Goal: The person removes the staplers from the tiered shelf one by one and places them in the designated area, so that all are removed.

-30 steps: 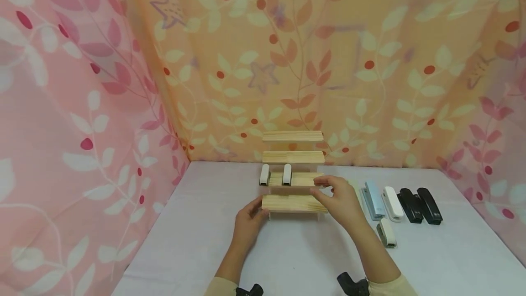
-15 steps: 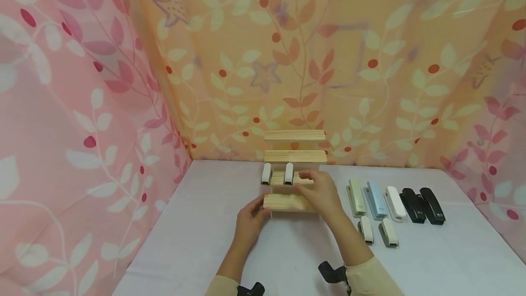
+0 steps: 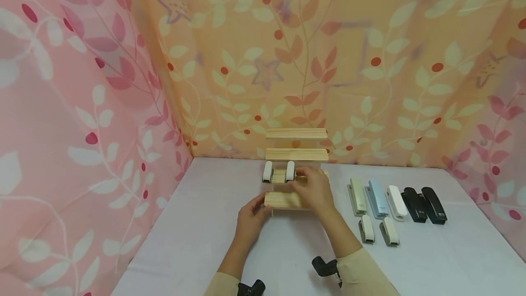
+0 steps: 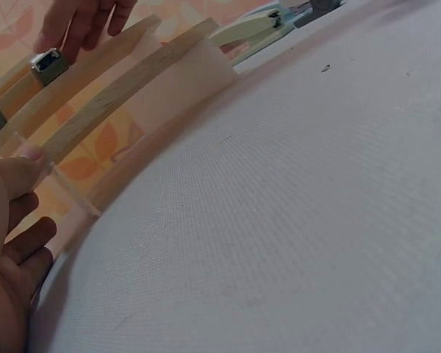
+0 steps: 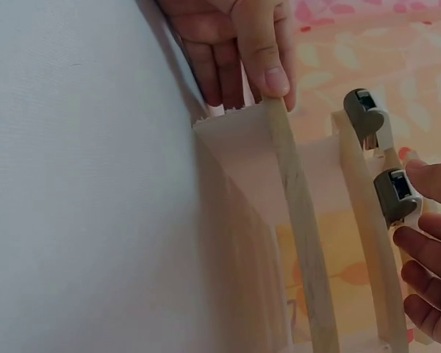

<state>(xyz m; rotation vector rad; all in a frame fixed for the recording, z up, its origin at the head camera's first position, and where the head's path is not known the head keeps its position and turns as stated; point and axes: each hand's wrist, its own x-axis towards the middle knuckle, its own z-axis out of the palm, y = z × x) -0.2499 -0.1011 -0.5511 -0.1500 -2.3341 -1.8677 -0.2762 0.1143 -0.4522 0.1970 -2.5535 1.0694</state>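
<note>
A stepped rack with light wooden shelves (image 3: 297, 154) stands at the back of the white table. Two small white staplers, a left one (image 3: 268, 171) and a right one (image 3: 290, 169), sit upright on its second shelf from the bottom, with a gap between them. My left hand (image 3: 249, 218) grips the left end of the lowest shelf (image 5: 298, 206), thumb on the edge and fingers at the side panel. Beside the right stapler, my right hand (image 3: 315, 191) has its fingertips at that stapler's (image 5: 394, 197) right side, fingers loosely bent and not wrapped round it.
On the table (image 3: 185, 241) to the right lie a green stapler (image 3: 357, 197), a blue stapler (image 3: 377, 199), a white stapler (image 3: 397, 203) and two black staplers (image 3: 433, 205). Two small white staplers (image 3: 367, 229) lie in front of them. A patterned curtain (image 3: 230, 104) hangs right behind the rack.
My right hand has moved left from the rack's right end to the right stapler, uncovering the green stapler and a small white one. The left hand has kept its hold on the rack.
</note>
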